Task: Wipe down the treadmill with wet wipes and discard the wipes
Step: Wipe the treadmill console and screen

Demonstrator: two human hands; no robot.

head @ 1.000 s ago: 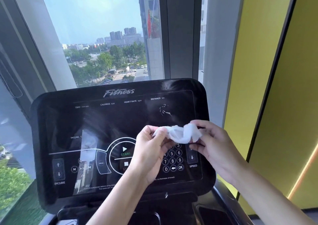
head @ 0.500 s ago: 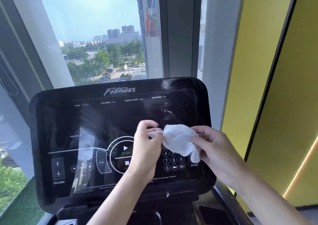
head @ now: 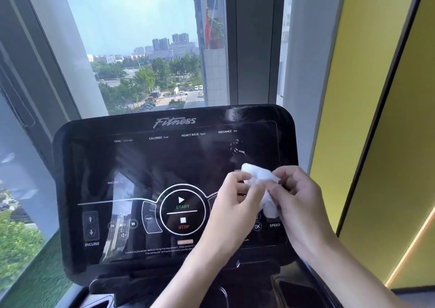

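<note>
The treadmill's black console [head: 141, 166] fills the lower middle of the view, with START and STOP marks at its centre. A crumpled white wet wipe [head: 260, 178] is held in front of the console's right side. My left hand [head: 237, 204] pinches the wipe's left part with curled fingers. My right hand [head: 299, 199] grips its right part, and a fold of the wipe hangs down between the two hands. Smudges show on the glass above the wipe, near the DISTANCE label. The hands hide the number keypad.
A tall window [head: 146, 48] stands behind the console, looking out on a city. A yellow wall [head: 376, 95] runs along the right. Black tray pockets [head: 296, 291] of the treadmill lie below the console.
The wipe was spread wider between my hands and is now bunched tighter. Both hands shifted right across the console and the view dropped slightly.
</note>
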